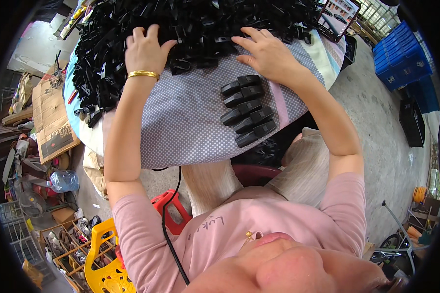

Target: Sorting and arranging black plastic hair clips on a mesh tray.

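Observation:
A big heap of small black plastic parts (200,22) covers the far side of the table, which has a grey patterned cloth (181,122). My left hand (148,52), with a gold bangle at the wrist, lies on the heap's near edge, fingers spread and thumb out. At the heap's right edge, my right hand (269,54) has its forefinger and thumb apart beside the loose parts, and no part shows in its grasp. Several black plastic pieces (248,113) lie lined up in a column on the cloth, nearer to me than the right hand. Both hands' fingertips meet the black heap.
A phone or tablet (338,19) stands at the table's far right. Blue crates (402,58) are on the concrete floor to the right. At left are flattened cardboard (56,117), a yellow plastic chair (107,263) and a red stool (173,210). A black cord (166,229) hangs before me.

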Motion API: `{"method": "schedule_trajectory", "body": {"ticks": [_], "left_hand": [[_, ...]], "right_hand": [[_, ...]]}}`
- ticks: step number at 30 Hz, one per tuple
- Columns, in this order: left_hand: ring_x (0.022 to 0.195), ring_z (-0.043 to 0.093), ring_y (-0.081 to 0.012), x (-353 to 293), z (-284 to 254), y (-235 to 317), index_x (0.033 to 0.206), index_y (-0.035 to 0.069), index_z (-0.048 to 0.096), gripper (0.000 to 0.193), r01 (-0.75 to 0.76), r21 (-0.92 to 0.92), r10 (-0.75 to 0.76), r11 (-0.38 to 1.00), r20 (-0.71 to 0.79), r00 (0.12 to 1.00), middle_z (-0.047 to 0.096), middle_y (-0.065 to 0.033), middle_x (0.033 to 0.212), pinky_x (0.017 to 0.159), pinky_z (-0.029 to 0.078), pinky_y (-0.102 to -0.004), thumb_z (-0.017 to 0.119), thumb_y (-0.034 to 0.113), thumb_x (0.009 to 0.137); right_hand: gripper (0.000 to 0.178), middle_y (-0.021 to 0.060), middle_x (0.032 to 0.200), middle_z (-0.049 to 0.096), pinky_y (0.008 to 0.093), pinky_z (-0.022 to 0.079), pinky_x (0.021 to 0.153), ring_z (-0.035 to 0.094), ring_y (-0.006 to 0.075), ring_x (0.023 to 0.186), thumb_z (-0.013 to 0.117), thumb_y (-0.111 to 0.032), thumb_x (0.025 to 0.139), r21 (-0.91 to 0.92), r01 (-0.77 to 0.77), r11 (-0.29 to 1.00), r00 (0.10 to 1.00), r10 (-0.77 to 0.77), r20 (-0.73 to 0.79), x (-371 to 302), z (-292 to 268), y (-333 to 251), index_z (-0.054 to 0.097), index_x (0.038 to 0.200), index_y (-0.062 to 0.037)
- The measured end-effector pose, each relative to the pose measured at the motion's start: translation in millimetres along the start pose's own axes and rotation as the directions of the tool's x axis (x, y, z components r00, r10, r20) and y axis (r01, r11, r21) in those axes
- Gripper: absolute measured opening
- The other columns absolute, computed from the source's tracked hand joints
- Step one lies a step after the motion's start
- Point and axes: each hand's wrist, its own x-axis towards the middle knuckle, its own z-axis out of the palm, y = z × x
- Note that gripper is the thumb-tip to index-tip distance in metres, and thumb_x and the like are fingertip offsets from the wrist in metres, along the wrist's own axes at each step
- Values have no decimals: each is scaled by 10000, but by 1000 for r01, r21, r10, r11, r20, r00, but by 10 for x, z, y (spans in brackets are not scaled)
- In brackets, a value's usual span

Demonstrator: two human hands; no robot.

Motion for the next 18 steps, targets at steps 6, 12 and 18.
{"method": "schedule_trajectory", "body": {"ticks": [6, 12, 18], "left_hand": [[991, 595, -321, -5, 74, -53, 1047, 69, 665, 242, 24, -209, 8, 978, 152, 988, 561, -153, 1144, 835, 508, -383, 648, 187, 836], [888, 627, -285, 60, 31, -162, 974, 63, 692, 193, -51, -200, 25, 978, -128, 991, 638, -106, 991, 793, 519, -363, 600, 70, 803], [790, 641, -264, -7, -195, 111, 1004, 64, 671, 207, -204, -359, 73, 911, -347, 935, 657, -89, 914, 702, 527, -335, 648, 92, 800]], "right_hand": [[352, 119, 1136, 538, 356, 488, 848, 585, 291, 986, 657, -254, 824, 38, -71, 997, 989, 66, 132, 59, -81, 64, 593, 1114, -65], [364, 123, 1062, 565, 379, 500, 818, 604, 318, 930, 651, -218, 828, 60, -131, 990, 991, 133, -35, 44, -36, 81, 571, 1145, -58], [393, 134, 1047, 593, 378, 507, 805, 611, 329, 927, 660, -206, 812, 6, -210, 978, 978, 210, 10, 20, -92, 262, 571, 1165, -59]]}}
